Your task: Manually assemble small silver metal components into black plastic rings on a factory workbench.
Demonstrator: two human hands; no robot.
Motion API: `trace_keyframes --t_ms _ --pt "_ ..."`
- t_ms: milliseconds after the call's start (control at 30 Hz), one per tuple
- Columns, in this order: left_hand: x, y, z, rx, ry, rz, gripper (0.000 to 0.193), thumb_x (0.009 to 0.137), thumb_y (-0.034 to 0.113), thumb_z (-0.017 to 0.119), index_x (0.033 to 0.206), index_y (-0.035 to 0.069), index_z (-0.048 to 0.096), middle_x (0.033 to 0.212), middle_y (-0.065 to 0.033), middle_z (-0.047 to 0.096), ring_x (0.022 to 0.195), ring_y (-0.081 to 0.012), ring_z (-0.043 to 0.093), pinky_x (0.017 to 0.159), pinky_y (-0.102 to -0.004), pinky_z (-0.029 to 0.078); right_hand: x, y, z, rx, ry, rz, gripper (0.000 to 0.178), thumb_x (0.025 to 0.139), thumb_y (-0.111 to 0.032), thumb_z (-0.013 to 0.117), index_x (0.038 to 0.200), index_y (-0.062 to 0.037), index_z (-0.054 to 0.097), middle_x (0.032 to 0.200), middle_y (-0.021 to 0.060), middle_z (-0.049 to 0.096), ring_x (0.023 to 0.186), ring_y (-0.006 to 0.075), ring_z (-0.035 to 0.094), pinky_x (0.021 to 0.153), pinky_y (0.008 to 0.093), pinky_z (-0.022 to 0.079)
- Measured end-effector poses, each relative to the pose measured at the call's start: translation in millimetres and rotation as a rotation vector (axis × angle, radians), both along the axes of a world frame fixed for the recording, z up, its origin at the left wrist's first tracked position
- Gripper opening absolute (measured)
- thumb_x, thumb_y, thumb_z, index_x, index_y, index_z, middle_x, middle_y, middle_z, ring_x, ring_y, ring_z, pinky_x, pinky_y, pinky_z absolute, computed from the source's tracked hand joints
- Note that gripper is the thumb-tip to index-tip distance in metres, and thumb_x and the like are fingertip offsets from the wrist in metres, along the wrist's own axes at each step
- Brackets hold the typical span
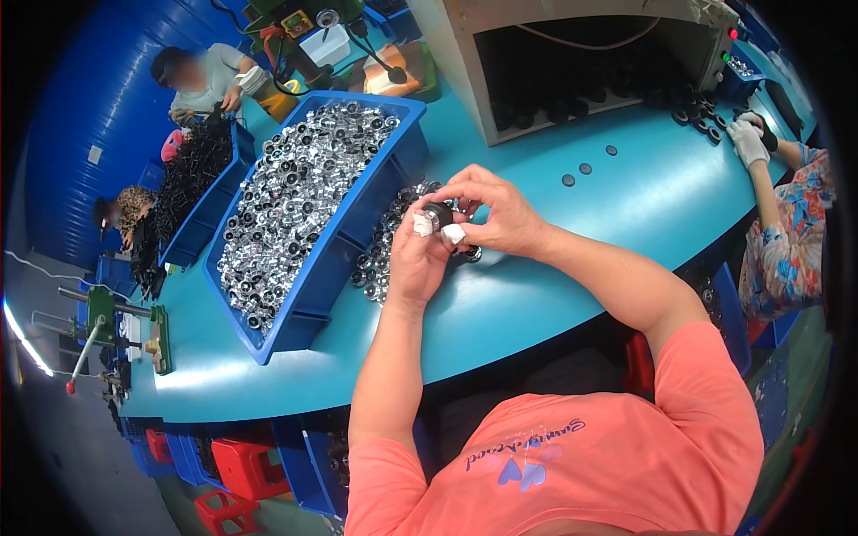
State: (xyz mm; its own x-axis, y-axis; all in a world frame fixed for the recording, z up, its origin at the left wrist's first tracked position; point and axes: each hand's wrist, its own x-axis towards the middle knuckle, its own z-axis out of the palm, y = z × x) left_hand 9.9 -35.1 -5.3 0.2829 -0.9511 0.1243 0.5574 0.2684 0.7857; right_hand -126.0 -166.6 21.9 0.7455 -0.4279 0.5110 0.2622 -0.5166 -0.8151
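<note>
Both hands meet over the pile of loose parts on the turquoise table. My left hand (416,261) is closed around a small black and silver round part (436,216), held upward between thumb and fingers. From the right, my right hand (502,214) pinches the same part with fingertips and thumb. White wraps cover the tips of some digits. Beneath the hands lies a heap of shiny silver and black round parts (375,272), partly hidden by them. Just left stands a tilted blue bin (313,308) filled with similar parts.
Three black discs (585,169) lie on the turquoise table (536,295). A beige machine housing (451,62) with a dark opening stands behind. At right, a co-worker's gloved hand (747,143) is beside black rings (706,121). Another person (201,80) works at the far left near a bin of black parts (201,165).
</note>
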Motion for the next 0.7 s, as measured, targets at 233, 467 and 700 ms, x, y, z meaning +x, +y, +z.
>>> trace_keyframes --t_ms 233,467,700 --pt "-5 -1 6 0.085 -0.155 0.06 0.05 0.107 0.035 0.052 0.145 0.004 0.048 0.124 -0.0104 0.063 0.101 -0.0202 0.065 0.078 -0.0355 0.055 0 2 1 -0.038 0.022 -0.074 0.034 0.081 -0.007 0.074 0.114 -0.0138 0.076 0.096 0.0041 0.063 0.084 0.0161 0.062 0.074 0.0294 0.054" --pt "-10 -2 12 0.137 -0.246 0.1 0.052 0.105 0.038 0.056 0.145 0.005 0.049 0.12 -0.0082 0.063 0.097 -0.0175 0.062 0.077 -0.0346 0.053 -3 0 -2 0.095 0.055 0.005 0.043 0.082 -0.001 0.073 0.124 -0.0113 0.073 0.103 0.0032 0.063 0.087 0.0137 0.061 0.083 0.0277 0.053" --pt "-9 -2 5 0.086 -0.184 0.209 0.04 0.105 0.032 0.058 0.136 0.007 0.054 0.104 -0.0033 0.064 0.078 -0.0105 0.056 0.066 -0.0284 0.051 -3 2 -2 0.306 0.01 0.149 0.047 0.083 0.007 0.063 0.127 -0.0062 0.071 0.115 0.008 0.061 0.102 0.017 0.065 0.093 0.0303 0.055"
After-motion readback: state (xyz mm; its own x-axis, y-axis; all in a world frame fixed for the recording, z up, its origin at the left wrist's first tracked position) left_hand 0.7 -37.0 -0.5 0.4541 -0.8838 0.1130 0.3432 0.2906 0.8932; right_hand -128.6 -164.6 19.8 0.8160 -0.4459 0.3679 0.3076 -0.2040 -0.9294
